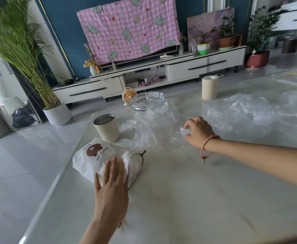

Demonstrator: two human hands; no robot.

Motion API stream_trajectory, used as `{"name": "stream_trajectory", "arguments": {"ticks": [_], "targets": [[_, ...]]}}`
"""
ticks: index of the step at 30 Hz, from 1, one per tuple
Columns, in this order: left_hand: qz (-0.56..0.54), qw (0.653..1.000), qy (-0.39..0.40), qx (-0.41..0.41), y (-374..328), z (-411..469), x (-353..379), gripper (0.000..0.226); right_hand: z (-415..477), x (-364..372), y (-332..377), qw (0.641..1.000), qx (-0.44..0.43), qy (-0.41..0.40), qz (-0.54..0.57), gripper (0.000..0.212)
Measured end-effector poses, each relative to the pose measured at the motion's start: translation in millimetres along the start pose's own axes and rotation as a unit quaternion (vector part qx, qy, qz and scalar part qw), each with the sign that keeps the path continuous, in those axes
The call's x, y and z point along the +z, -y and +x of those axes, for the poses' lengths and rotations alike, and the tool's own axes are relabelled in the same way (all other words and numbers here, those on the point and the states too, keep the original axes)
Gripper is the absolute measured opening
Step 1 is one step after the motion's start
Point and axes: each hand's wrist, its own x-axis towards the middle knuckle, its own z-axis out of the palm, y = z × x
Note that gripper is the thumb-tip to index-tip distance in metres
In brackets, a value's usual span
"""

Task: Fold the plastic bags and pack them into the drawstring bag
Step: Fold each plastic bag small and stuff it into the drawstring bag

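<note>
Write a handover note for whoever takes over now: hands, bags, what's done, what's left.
Left hand flat, fingers straight, on the drawstring bag.
Right hand pinches a crumpled clear plastic bag just beyond it.
More loose plastic lies spread to the right.
Done: no folded bag in sight; the drawstring bag's inside is hidden.
Left: fold the bags, pack them.

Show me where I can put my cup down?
Bare table lies close to you, between the drawstring bag and the right arm. Farther back is crowded: crumpled plastic bags, a tin and a glass dish.
</note>
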Motion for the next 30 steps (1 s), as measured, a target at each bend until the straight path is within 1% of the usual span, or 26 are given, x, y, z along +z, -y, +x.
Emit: {"name": "stream_trajectory", "arguments": {"ticks": [1,3,5,6,8,11,13,14,16,17,18,19,20,22,23,24,25,26,27,28,30], "targets": [[-0.003,0.999,0.028,-0.019,0.8,2.3,-3.6,0.06,1.6,-3.4,-4.7,1.0,0.018,0.024,-0.007,0.026],[-0.025,0.995,0.073,-0.056,-2.9,6.4,-9.8,0.081,1.5,-7.6,-10.4,0.995,0.041,0.084,-0.032,0.025],[-0.068,0.991,0.076,-0.083,-10.3,8.3,-15.6,0.096,-0.2,-8.2,-13.8,0.992,0.046,0.107,-0.038,0.032],[-0.096,0.989,0.058,-0.093,-17.3,10.4,-19.3,0.1,-0.9,-9.4,-16.3,0.994,0.043,0.095,-0.037,0.033],[-0.157,0.983,-0.009,-0.098,-30.3,12.3,-23.5,0.096,-1.4,-12.6,-17.5,0.999,0.017,0.037,-0.018,0.03],[-0.197,0.97,-0.13,-0.052,-45.4,18.1,-25.2,0.077,-2.5,-33.3,-10.6,0.994,-0.042,-0.048,0.086,0.02],[-0.215,0.962,-0.167,-0.013,-54.6,22.8,-29.3,0.071,-6.8,-57.1,1.9,0.982,-0.059,-0.06,0.171,0.017],[-0.227,0.958,-0.174,0.009,-58.7,23.7,-31.1,0.071,-10.4,-69.3,9.0,0.974,-0.064,-0.04,0.215,0.018],[-0.262,0.947,-0.179,0.044,-68.5,23.6,-35.7,0.075,-21.1,-92.4,21.7,0.949,-0.078,0.036,0.304,0.02],[-0.289,0.941,-0.173,0.047,-73.6,23.3,-39.1,0.079,-29.6,-100.9,26.7,0.933,-0.083,0.078,0.342,0.018],[-0.324,0.932,-0.16,0.029,-79.5,22.9,-44.7,0.082,-37.3,-107.5,31.8,0.918,-0.088,0.116,0.368,0.016],[-0.368,0.918,-0.146,0.007,-84.3,22.3,-50.9,0.081,-45.1,-110.5,35.0,0.906,-0.091,0.146,0.386,0.015],[-0.411,0.902,-0.132,-0.012,-86.9,22.3,-55.3,0.071,-53.2,-111.4,37.8,0.897,-0.088,0.171,0.399,0.015],[-0.48,0.869,-0.118,-0.025,-89.6,21.6,-64.1,0.026,-67.9,-110.3,42.6,0.875,-0.057,0.204,0.435,0.01],[-0.523,0.844,-0.107,-0.044,-89.8,23.7,-68.3,0.008,-72.0,-110.0,43.6,0.859,-0.035,0.219,0.461,0.008],[-0.569,0.812,-0.1,-0.076,-88.2,19.4,-70.4,0.013,-77.1,-108.1,45.3,0.843,-0.014,0.242,0.481,0.02],[-0.613,0.778,-0.084,-0.107,-87.4,19.1,-72.7,0.021,-77.5,-108.6,44.4,0.835,-0.005,0.258,0.486,0.035],[-0.641,0.754,-0.065,-0.128,-86.7,19.3,-75.3,0.025,-78.1,-110.3,43.8,0.843,-0.009,0.272,0.465,0.05],[-0.655,0.74,-0.044,-0.146,-86.8,16.5,-80.3,0.026,-79.8,-109.1,43.6,0.854,-0.02,0.283,0.437,0.061],[-0.662,0.734,-0.025,-0.153,-87.1,16.1,-84.2,0.026,-81.3,-109.0,45.8,0.863,-0.026,0.292,0.412,0.067],[-0.672,0.723,0.0,-0.161,-88.5,12.2,-89.2,0.026,-86.6,-100.9,49.6,0.864,0.0,0.308,0.4,0.071]]}}
